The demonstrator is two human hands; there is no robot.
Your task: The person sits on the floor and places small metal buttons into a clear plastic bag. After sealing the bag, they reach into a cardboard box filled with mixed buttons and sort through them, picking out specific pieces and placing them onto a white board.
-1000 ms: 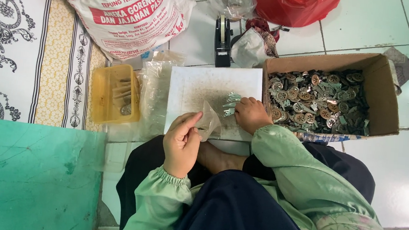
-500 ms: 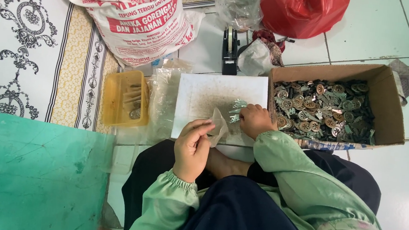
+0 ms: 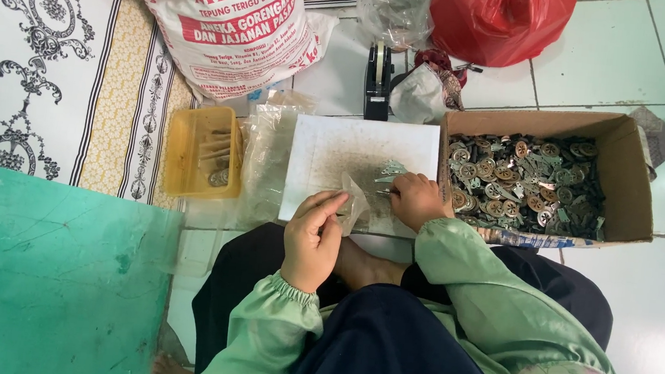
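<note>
My left hand (image 3: 312, 237) pinches a small clear plastic bag (image 3: 355, 205) over the near edge of a white board (image 3: 328, 150). My right hand (image 3: 415, 201) rests on the board with fingers curled around small metal pieces (image 3: 388, 170), close to the bag's mouth. A cardboard box (image 3: 629, 189) to the right holds several round metal parts (image 3: 525, 184). Both arms wear light green sleeves.
A yellow plastic tray (image 3: 191, 154) and a stack of clear plastic bags (image 3: 267, 157) lie left of the board. A black tape dispenser (image 3: 378, 75), a printed white sack (image 3: 227, 17), and a red plastic bag (image 3: 499, 21) stand behind. A green surface (image 3: 44, 274) lies at my left.
The view shifted slightly. My left hand has kept hold of the clear bag while my right hand has stayed at the metal pieces on the board.
</note>
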